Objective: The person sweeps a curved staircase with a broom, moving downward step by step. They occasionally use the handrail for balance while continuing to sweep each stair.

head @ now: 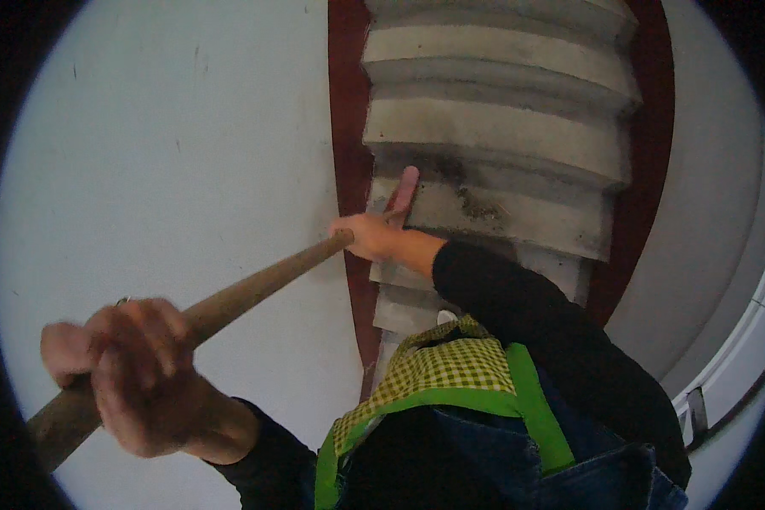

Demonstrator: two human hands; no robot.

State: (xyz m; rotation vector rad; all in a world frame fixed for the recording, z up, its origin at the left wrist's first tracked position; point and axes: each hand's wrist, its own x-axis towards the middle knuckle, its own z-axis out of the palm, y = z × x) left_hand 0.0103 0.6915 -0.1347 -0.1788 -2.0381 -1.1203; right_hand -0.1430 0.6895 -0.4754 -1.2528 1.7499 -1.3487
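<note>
A long wooden pole (255, 296) slants across the view from the lower left towards the steps. My left hand (143, 376) is wrapped around its upper part, close to the camera. Farther down, my right hand (370, 236) grips the same pole in front of the red skirting. Just beyond the right hand shows a narrow pink head (407, 188), seemingly at the pole's far end and resting at a step. Its underside is hidden, so I cannot tell whether it has bristles. Dark loose debris (481, 207) lies on the step to its right.
Concrete stairs (484, 121) run between dark red skirting bands. A pale wall (185, 159) rises on the left, a grey curved-looking wall (707, 159) on the right. A white railing or frame (733, 370) is at lower right. My checked apron (446, 370) covers part of the lower steps.
</note>
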